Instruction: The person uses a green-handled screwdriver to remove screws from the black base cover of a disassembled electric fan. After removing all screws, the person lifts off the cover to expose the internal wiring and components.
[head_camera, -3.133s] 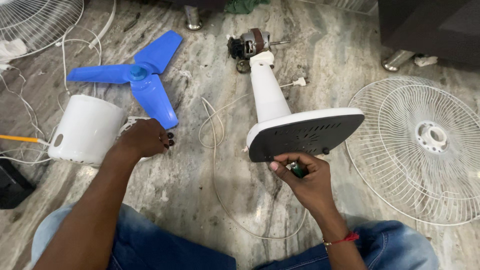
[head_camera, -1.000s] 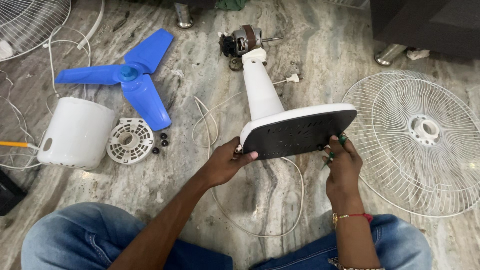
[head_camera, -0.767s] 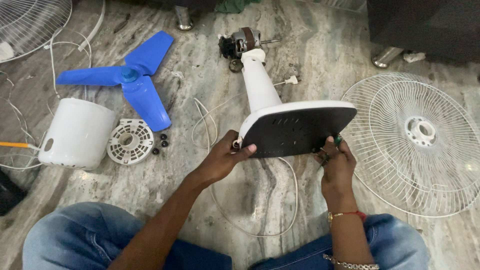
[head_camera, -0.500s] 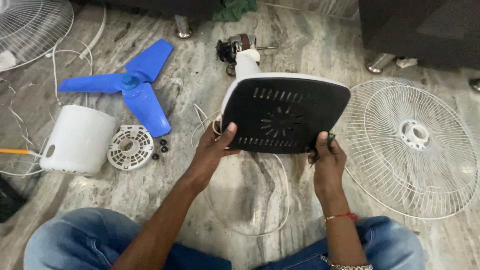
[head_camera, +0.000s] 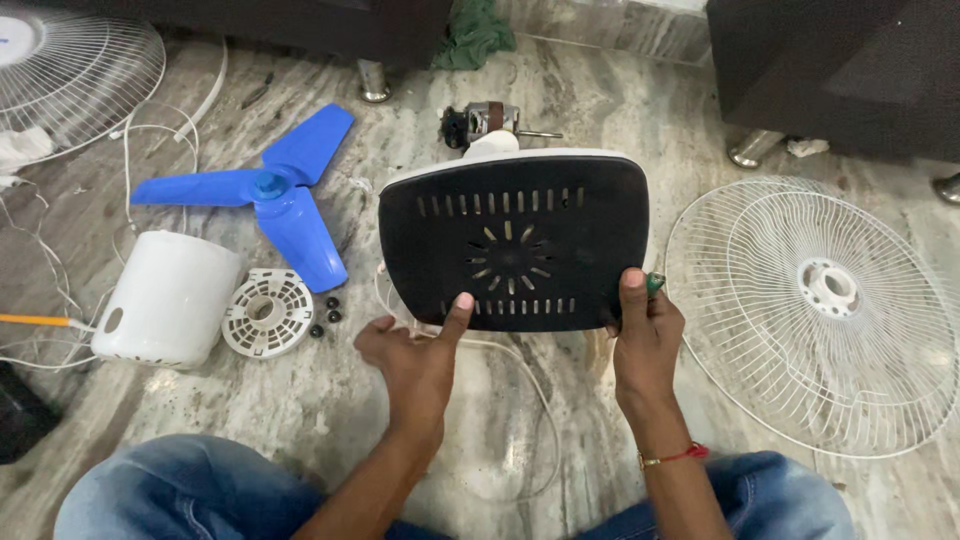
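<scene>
The fan base (head_camera: 515, 240), dark vented underside facing the camera, sits mid-frame, gripped along its lower edge by the left hand (head_camera: 415, 355) and right hand (head_camera: 643, 325), which also pinches a green tool (head_camera: 654, 284). Blue blades (head_camera: 270, 195), white housing (head_camera: 165, 298) left; wire grille (head_camera: 815, 305) right.

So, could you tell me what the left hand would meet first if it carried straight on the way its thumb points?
The left hand already has its thumb on the fan base, so it would press straight into that black underside. Beyond it lies the motor, though depth is hard to judge.
</scene>
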